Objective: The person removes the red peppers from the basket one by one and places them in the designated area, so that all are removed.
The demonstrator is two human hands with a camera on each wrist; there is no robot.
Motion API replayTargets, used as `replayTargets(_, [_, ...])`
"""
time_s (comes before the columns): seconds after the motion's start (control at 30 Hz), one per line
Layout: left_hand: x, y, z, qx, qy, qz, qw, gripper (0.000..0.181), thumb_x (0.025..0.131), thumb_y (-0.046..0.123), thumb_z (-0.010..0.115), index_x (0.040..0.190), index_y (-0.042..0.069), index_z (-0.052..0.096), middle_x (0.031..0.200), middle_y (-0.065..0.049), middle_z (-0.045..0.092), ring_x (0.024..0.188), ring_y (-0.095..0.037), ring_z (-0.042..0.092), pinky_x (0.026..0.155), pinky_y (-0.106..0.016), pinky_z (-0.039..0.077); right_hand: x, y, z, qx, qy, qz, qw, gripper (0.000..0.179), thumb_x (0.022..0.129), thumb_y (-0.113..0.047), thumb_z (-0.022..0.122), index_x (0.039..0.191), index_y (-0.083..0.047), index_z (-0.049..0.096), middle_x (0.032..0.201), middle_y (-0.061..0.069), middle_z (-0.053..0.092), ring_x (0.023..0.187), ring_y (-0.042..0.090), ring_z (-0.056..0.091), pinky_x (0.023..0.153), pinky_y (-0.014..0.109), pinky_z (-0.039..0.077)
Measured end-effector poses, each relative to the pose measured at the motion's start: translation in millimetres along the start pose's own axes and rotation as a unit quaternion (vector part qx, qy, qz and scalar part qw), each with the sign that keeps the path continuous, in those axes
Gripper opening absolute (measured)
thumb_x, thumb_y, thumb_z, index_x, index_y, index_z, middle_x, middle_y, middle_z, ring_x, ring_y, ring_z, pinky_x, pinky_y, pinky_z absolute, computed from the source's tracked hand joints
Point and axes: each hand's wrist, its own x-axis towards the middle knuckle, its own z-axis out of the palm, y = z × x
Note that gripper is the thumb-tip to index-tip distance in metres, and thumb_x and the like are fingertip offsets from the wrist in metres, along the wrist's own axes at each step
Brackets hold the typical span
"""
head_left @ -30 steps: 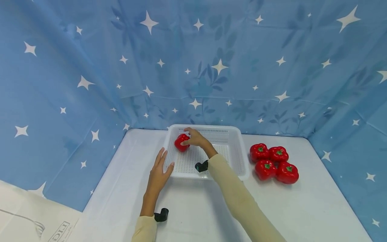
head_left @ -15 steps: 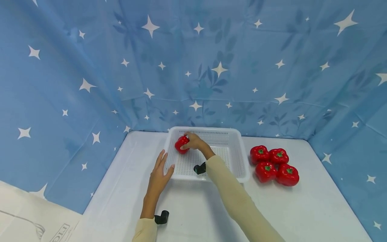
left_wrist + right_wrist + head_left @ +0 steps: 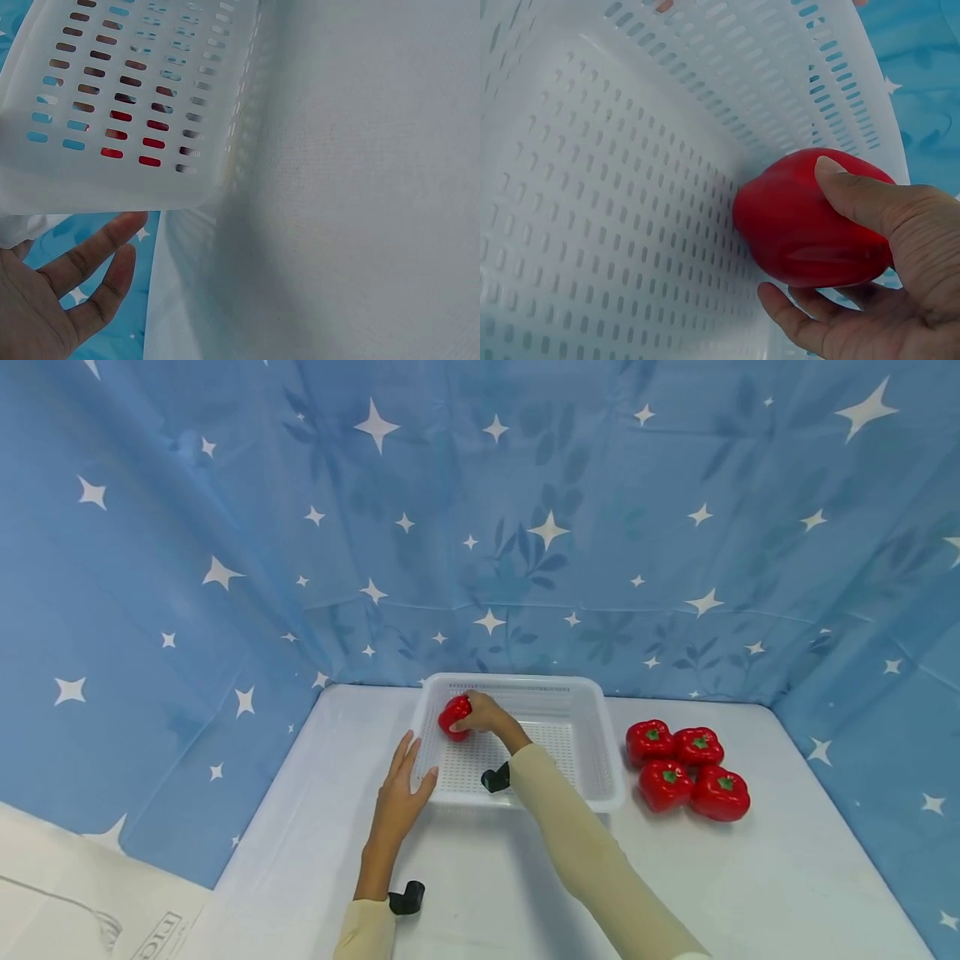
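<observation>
My right hand (image 3: pixel 483 713) grips a red bell pepper (image 3: pixel 802 217) inside the left part of a white perforated plastic basket (image 3: pixel 525 802). In the right wrist view the thumb lies over the pepper and the other fingers curl beneath it, close to the basket's end wall. Just outside the basket's left front corner is my left hand (image 3: pixel 397 802), its fingers spread and fairly straight. The left wrist view has those fingers (image 3: pixel 90 259) close under the basket's outer wall (image 3: pixel 112 176), with red showing through the slots.
Several red bell peppers (image 3: pixel 663 785) with green stems cluster to the right of the basket. A white-covered table (image 3: pixel 480 893) bears everything. Blue star-patterned curtain (image 3: pixel 480 527) hangs behind and at both sides. Black wrist cameras (image 3: pixel 406 899) sit on both forearms.
My right hand's fingers have closed round the pepper, from a looser, more raised pose over it a second ago. The left hand stays by the basket corner.
</observation>
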Motion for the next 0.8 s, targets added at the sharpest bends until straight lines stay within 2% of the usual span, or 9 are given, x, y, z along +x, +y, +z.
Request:
replayTargets(0.3, [-1.3, 0.6, 2.0, -0.003, 0.01, 0.011, 0.9999, 0.064, 0.096, 0.04, 0.058, 0.153, 0.02, 0.035, 0.163, 0.009, 0.02, 0.145, -0.029, 0.036, 0.109, -0.051, 0.039, 1.2, 0.0, 5.0, -0.003, 0.032, 0.005, 0.9995, 0.073, 0.081, -0.014, 0.078, 0.143, -0.003, 0.041, 0.14, 0.018, 0.053, 0.129, 0.036, 0.05, 0.108, 0.049, 0.046])
replayTargets(0.5, [-3.1, 0.6, 1.7, -0.008, 0.006, 0.007, 0.9999, 0.065, 0.096, 0.04, 0.057, 0.153, 0.02, 0.034, 0.163, 0.008, 0.02, 0.144, -0.03, 0.036, 0.109, -0.052, 0.04, -0.4, 1.4, 3.3, 0.002, 0.033, 0.01, 0.9994, 0.074, 0.081, -0.014, 0.077, 0.144, -0.003, 0.041, 0.141, 0.018, 0.052, 0.129, 0.037, 0.05, 0.104, 0.048, 0.049])
replayTargets(0.7, [-2.7, 0.8, 0.9, -0.008, 0.004, 0.009, 0.9999, 0.064, 0.096, 0.04, 0.057, 0.153, 0.019, 0.034, 0.164, 0.008, 0.02, 0.145, -0.03, 0.034, 0.109, -0.052, 0.039, -0.9, 4.1, -2.6, 0.038, 0.023, 0.002, 0.999, 0.073, 0.083, -0.015, 0.075, 0.145, -0.003, 0.038, 0.141, 0.019, 0.05, 0.127, 0.036, 0.051, 0.094, 0.044, 0.057])
replayTargets(0.8, [-1.3, 1.2, -0.2, -0.009, 0.003, 0.011, 0.9999, 0.064, 0.096, 0.04, 0.057, 0.153, 0.019, 0.034, 0.163, 0.009, 0.019, 0.146, -0.03, 0.033, 0.109, -0.052, 0.039, -0.8, 5.6, -7.2, 0.067, 0.015, -0.003, 0.9976, 0.075, 0.083, -0.014, 0.073, 0.148, -0.007, 0.036, 0.144, 0.018, 0.048, 0.129, 0.036, 0.049, 0.092, 0.044, 0.058])
